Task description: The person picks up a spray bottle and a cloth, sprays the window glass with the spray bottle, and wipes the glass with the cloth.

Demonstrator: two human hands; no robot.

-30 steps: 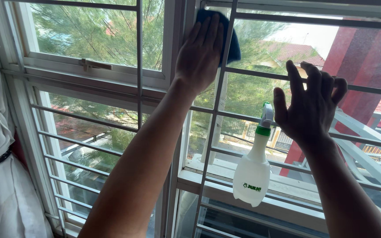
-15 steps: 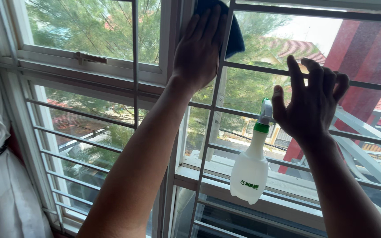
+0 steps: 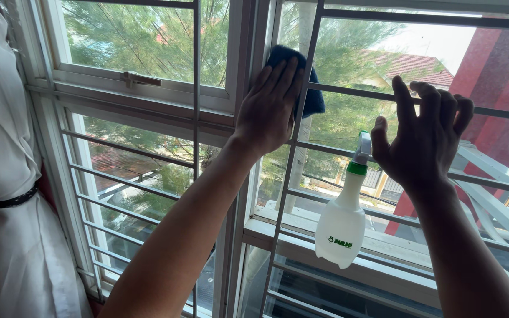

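Observation:
My left hand presses flat on a dark blue cloth against the window glass, reaching through the metal grille. Most of the cloth is hidden under my palm. A grille bar runs upright past my fingers. My right hand is raised against the grille to the right, fingers spread and curled, holding nothing. A white spray bottle with a green collar and pale trigger hangs from a horizontal bar just left of my right hand.
White window frames and a latch sit left of the cloth. A white tied-back curtain hangs at the far left. Horizontal grille bars cross the lower panes. Trees, red roofs and a red pillar show outside.
My left hand has slid the cloth down the glass from the top of the pane. My right hand stays on the grille, and the view has shifted slightly.

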